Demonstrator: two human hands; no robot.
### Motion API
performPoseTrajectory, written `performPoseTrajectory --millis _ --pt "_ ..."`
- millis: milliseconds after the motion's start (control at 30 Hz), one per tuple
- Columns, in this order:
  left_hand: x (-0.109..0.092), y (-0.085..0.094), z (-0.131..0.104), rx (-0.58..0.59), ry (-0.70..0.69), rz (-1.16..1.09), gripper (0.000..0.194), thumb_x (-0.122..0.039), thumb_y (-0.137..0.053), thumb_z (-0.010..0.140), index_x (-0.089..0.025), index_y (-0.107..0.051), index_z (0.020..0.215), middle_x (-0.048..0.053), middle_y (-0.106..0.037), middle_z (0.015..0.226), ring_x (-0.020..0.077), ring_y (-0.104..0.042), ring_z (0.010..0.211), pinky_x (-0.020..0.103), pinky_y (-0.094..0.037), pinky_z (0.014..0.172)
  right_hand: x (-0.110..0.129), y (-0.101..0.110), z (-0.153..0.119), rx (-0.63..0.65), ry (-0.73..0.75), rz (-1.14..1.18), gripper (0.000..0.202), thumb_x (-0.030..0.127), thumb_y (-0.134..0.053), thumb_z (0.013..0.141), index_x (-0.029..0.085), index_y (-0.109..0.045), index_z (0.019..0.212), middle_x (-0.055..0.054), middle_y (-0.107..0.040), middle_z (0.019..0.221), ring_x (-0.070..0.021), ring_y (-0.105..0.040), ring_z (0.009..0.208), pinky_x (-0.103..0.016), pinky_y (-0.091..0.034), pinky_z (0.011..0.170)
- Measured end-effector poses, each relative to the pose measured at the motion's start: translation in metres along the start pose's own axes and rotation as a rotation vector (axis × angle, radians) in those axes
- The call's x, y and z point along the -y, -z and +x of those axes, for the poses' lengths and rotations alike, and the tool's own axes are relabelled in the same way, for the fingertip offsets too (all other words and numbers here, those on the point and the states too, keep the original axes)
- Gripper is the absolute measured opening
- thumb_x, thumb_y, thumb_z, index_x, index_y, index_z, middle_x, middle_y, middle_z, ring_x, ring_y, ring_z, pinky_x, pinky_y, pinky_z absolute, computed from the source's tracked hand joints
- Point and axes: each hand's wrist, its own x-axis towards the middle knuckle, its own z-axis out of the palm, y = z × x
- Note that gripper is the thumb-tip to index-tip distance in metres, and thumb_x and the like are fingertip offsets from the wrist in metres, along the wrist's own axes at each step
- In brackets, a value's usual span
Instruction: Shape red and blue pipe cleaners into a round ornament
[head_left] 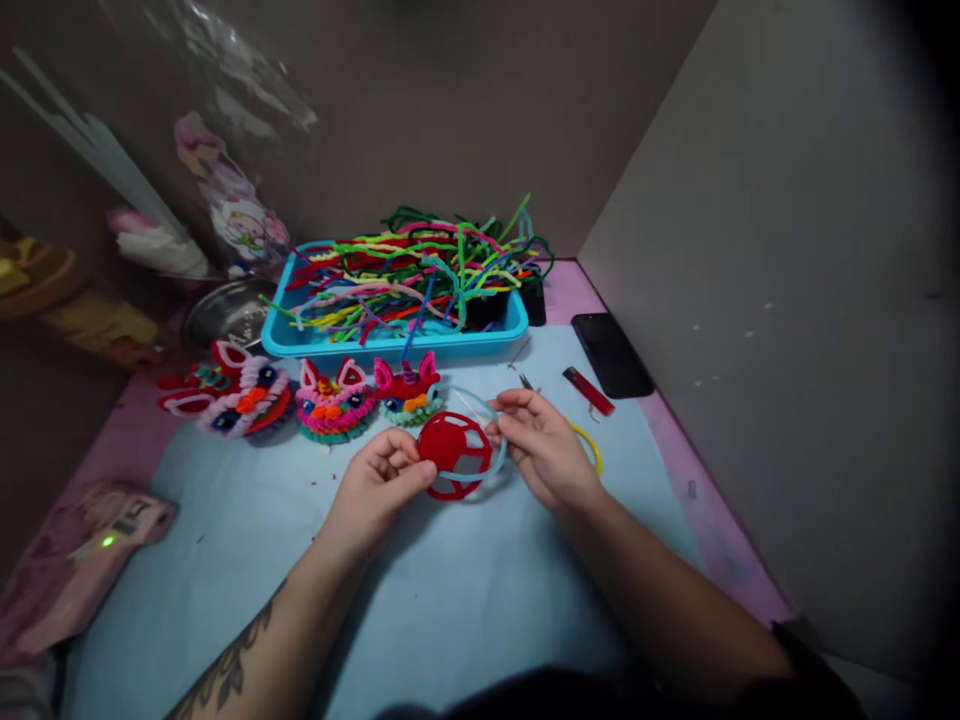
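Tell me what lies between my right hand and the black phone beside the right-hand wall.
A red lighter lies between the right hand and the black phone, nearer the phone, as the head view shows.

Left hand [386, 480]: it was closed in a pinch, the thumb lying below the curled fingers.
Right hand [551, 450]: it stood slightly higher, also pinching.
Left forearm [304, 595]: it slanted from lower left, bearing a dark leafy tattoo [231, 650].
Right forearm [667, 585]: it slanted from lower right.
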Motion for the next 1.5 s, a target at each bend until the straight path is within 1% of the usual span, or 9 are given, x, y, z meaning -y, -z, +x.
performPoseTrajectory --millis 167,300,433,633,867,1033,1167,1333,1500 --pt "0.0 -0.001 0.0 -0.05 0.009 0.061 0.028 -0.022 -0.078 0.062 -0.016 -0.052 0.068 -0.005 -0.056 0.056 0.0048 -0.049 0.05 0.015 -0.034 0.05 0.016 0.008 0.005 -0.056 0.046 0.088 0.029 0.022 -0.072 0.064 0.02 -0.06 0.09 -0.002 -0.064 0.091 -0.008 -0.057 0.065 -0.022 -0.046 0.06" --pt "-0.001 -0.002 0.0 -0.107 0.012 0.121 0.028 -0.025 -0.077 0.062 -0.016 -0.052 0.069 -0.006 -0.055 0.054 0.004 -0.046 0.048 0.015 -0.032 0.048 0.021 0.011 0.005 -0.09 0.127 0.019 0.025 0.026 -0.072 0.066 0.02 -0.064 0.088 0.0 -0.063 0.075 -0.0074 -0.052 0.059 -0.022 -0.043 0.058" --pt "-0.002 0.0 0.001 -0.175 -0.017 0.164 0.029 -0.027 -0.077 0.062 -0.016 -0.052 0.069 -0.007 -0.052 0.052 0.0034 -0.042 0.045 0.015 -0.03 0.047 0.018 0.015 0.005 -0.079 0.129 -0.168 0.022 0.031 -0.071 0.066 0.018 -0.068 0.084 0.002 -0.058 0.061 -0.0079 -0.048 0.054 -0.022 -0.039 0.053" --pt "-0.003 0.0 0.001 -0.218 -0.042 0.162 0.03 -0.03 -0.077 0.062 -0.016 -0.051 0.07 -0.007 -0.049 0.05 0.0036 -0.039 0.044 0.015 -0.027 0.045 0.016 0.008 -0.003 0.05 0.129 -0.498 0.018 0.033 -0.068 0.067 0.016 -0.063 0.071 0.001 -0.059 0.064 -0.0105 -0.052 0.058 -0.023 -0.041 0.056" --pt "-0.004 -0.005 -0.003 -0.237 -0.039 0.149 0.03 -0.029 -0.077 0.062 -0.016 -0.05 0.068 -0.006 -0.051 0.052 0.0044 -0.041 0.045 0.016 -0.028 0.045 0.007 -0.001 -0.016 -0.072 0.35 -0.813 0.018 0.027 -0.06 0.074 0.019 -0.052 0.06 0.005 -0.047 0.052 -0.0084 -0.042 0.049 -0.021 -0.034 0.048" --pt "0.0 -0.007 -0.004 -0.21 -0.027 0.124 0.029 -0.028 -0.077 0.062 -0.016 -0.051 0.069 -0.006 -0.053 0.053 0.0048 -0.042 0.045 0.017 -0.028 0.046 0.002 -0.005 -0.021 0.01 0.346 -0.802 0.019 0.027 -0.059 0.075 0.02 -0.052 0.059 0.003 -0.049 0.053 -0.0095 -0.044 0.049 -0.022 -0.034 0.048" --pt "-0.002 -0.006 -0.003 -0.239 -0.033 0.121 0.031 -0.03 -0.078 0.061 -0.017 -0.05 0.068 -0.007 -0.049 0.05 0.0043 -0.04 0.044 0.016 -0.025 0.044 0.006 -0.008 -0.023 0.085 0.344 -0.77 0.014 0.024 -0.059 0.075 0.019 -0.054 0.062 0.002 -0.052 0.057 -0.0109 -0.047 0.053 -0.023 -0.037 0.051" --pt "-0.005 -0.004 -0.004 -0.261 -0.051 0.136 0.033 -0.032 -0.077 0.062 -0.017 -0.049 0.068 -0.008 -0.047 0.048 0.0034 -0.035 0.042 0.016 -0.022 0.043 0.006 -0.005 -0.022 0.101 0.37 -0.772 0.013 0.024 -0.057 0.077 0.019 -0.056 0.064 0.001 -0.053 0.059 -0.0115 -0.048 0.056 -0.024 -0.038 0.055" --pt "-0.003 -0.003 -0.003 -0.241 -0.043 0.142 0.032 -0.033 -0.076 0.064 -0.017 -0.049 0.07 -0.007 -0.05 0.051 0.0042 -0.038 0.043 0.017 -0.023 0.044 0.002 -0.002 -0.022 0.125 0.356 -0.749 0.013 0.025 -0.057 0.078 0.019 -0.056 0.067 0.001 -0.054 0.061 -0.0118 -0.048 0.058 -0.024 -0.038 0.056"
